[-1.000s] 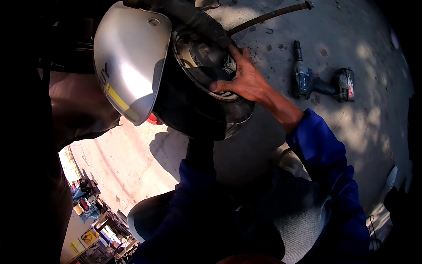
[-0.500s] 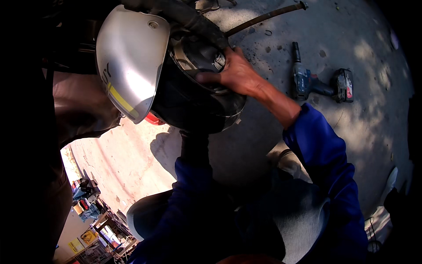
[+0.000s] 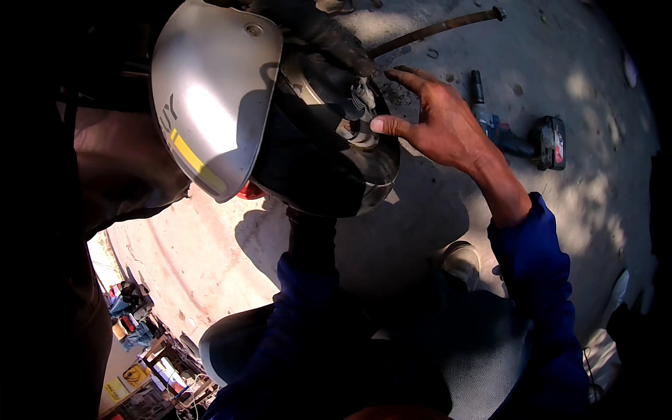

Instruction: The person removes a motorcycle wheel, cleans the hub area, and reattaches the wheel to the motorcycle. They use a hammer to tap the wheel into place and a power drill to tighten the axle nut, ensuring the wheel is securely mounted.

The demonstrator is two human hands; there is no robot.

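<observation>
A round black housing (image 3: 315,175) hangs in front of me, its open side facing up and showing a pale metal band and a light-coloured crumpled piece (image 3: 363,98) inside. My right hand (image 3: 448,126) is open beside the housing's right rim, thumb and fingers spread with nothing between them. From below, my left forearm reaches up to the housing's underside; my left hand (image 3: 311,231) is in deep shadow there and its fingers are hidden. Left of the housing is a curved silver cover (image 3: 210,91) with a yellow strip. A small red part (image 3: 250,190) shows beneath it.
A cordless power tool (image 3: 514,136) with a long socket lies on the concrete floor (image 3: 588,203) to the right. A rusty bar (image 3: 437,31) sticks out at the top, next to a thick dark tube-like part (image 3: 329,42). Cluttered gear (image 3: 154,343) stands at lower left.
My right hand has let go of the housing's rim and drawn back to the right, its fingers spreading. The housing and silver cover have shifted slightly in view.
</observation>
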